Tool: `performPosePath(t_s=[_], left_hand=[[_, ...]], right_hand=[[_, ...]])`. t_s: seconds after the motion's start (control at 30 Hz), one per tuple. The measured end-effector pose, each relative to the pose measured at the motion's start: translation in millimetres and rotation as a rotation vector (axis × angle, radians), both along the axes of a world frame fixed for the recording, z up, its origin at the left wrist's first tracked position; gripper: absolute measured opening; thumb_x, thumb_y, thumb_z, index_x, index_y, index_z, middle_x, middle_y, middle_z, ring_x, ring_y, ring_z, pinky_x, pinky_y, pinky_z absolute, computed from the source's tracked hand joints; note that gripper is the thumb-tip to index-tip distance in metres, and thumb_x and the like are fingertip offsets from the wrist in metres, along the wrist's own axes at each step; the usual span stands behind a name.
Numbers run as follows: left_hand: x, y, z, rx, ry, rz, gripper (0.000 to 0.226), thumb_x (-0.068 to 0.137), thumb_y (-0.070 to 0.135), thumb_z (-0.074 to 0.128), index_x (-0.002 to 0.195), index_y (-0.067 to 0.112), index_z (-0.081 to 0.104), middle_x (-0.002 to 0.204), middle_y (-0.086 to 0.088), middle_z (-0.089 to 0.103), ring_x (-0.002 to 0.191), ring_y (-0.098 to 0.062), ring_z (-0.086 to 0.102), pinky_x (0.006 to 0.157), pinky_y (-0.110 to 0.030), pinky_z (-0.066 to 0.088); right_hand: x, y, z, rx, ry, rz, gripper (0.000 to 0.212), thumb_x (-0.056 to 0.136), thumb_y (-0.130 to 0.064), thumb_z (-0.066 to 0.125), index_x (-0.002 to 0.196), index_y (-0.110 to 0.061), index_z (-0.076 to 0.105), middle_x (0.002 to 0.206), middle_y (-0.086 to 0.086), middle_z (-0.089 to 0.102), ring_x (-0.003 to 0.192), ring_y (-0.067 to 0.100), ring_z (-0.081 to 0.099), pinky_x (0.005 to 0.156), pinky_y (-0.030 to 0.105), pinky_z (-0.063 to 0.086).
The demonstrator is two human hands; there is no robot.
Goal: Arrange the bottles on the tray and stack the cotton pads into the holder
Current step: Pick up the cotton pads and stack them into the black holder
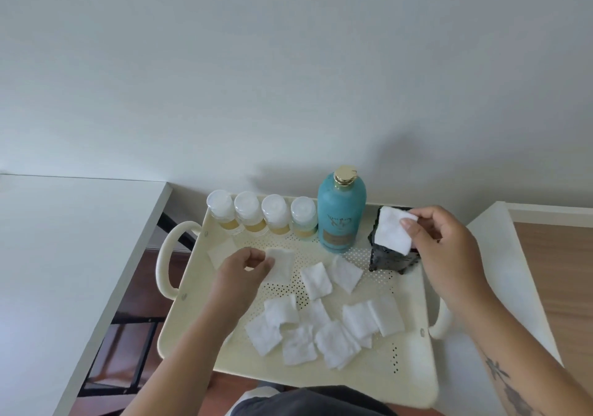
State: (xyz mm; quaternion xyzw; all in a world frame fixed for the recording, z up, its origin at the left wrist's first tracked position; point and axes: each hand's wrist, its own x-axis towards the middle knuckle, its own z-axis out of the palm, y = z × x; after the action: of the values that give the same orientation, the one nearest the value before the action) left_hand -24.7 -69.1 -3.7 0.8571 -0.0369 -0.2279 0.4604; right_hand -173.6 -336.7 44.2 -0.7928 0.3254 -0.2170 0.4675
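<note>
A cream perforated tray [401,364] with side handles carries everything. Along its far edge stand several small clear bottles [248,212] with white caps, then a tall teal bottle [341,213] with a gold cap. At the far right corner stands a dark holder [385,260]. My right hand [446,248] pinches a white square cotton pad [393,229] right over the holder's top. My left hand [244,274] grips another cotton pad [279,266] just above the tray's left half. Several loose cotton pads [316,329] lie scattered across the tray's middle and front.
One more pad [219,252] lies flat near the small bottles. A white table [48,255] stands to the left and a white surface [507,255] to the right, with wooden floor between and beyond. A plain wall rises behind the tray.
</note>
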Motion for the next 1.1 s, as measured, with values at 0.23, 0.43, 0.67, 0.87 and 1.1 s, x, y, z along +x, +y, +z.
performPosePath(t_s=[0.23,0.43,0.67,0.87,1.1], left_hand=[[-25,-34,10,-0.099,0.053,-0.078,0.006,0.086,0.031,0.072,0.08,0.029,0.07,0.071,0.016,0.065,0.055,0.001,0.054,0.061,-0.022,0.042],[-35,-48,17,-0.135,0.084,-0.127,0.008,0.087,0.027,0.072,0.079,0.027,0.07,0.066,0.017,0.065,0.053,0.006,0.054,0.06,-0.018,0.042],[-38,-55,20,-0.141,0.099,-0.136,0.007,0.087,0.028,0.072,0.08,0.028,0.071,0.072,0.011,0.065,0.055,0.0,0.053,0.061,-0.022,0.045],[-38,-59,23,-0.155,0.105,-0.14,0.012,0.087,0.029,0.071,0.076,0.032,0.07,0.068,0.017,0.064,0.057,-0.004,0.052,0.061,-0.023,0.046],[-37,-64,27,-0.2,0.121,-0.137,0.007,0.088,0.03,0.071,0.081,0.031,0.071,0.072,0.014,0.066,0.061,-0.007,0.054,0.063,-0.026,0.047]], right_hand=[[10,-35,-7,-0.159,0.261,0.084,0.009,0.09,-0.026,0.064,0.088,-0.018,0.066,0.099,0.001,0.058,0.104,0.029,0.048,0.083,0.033,0.036],[20,-40,-12,-0.217,0.399,0.112,0.011,0.088,-0.031,0.065,0.088,-0.021,0.07,0.106,-0.003,0.043,0.119,0.031,0.034,0.088,0.023,0.019],[12,-32,-10,-0.527,0.333,0.045,0.014,0.085,-0.022,0.068,0.098,-0.016,0.066,0.108,0.004,0.057,0.101,0.034,0.045,0.079,0.041,0.043],[3,-18,-21,-0.69,0.293,0.255,0.019,0.092,-0.029,0.058,0.089,-0.017,0.073,0.099,-0.006,0.07,0.124,0.038,0.046,0.106,0.051,0.033],[5,-16,-31,-0.69,0.545,0.288,0.074,0.092,-0.068,0.002,0.074,-0.031,0.063,0.096,-0.019,0.067,0.144,0.025,0.024,0.114,0.046,-0.012]])
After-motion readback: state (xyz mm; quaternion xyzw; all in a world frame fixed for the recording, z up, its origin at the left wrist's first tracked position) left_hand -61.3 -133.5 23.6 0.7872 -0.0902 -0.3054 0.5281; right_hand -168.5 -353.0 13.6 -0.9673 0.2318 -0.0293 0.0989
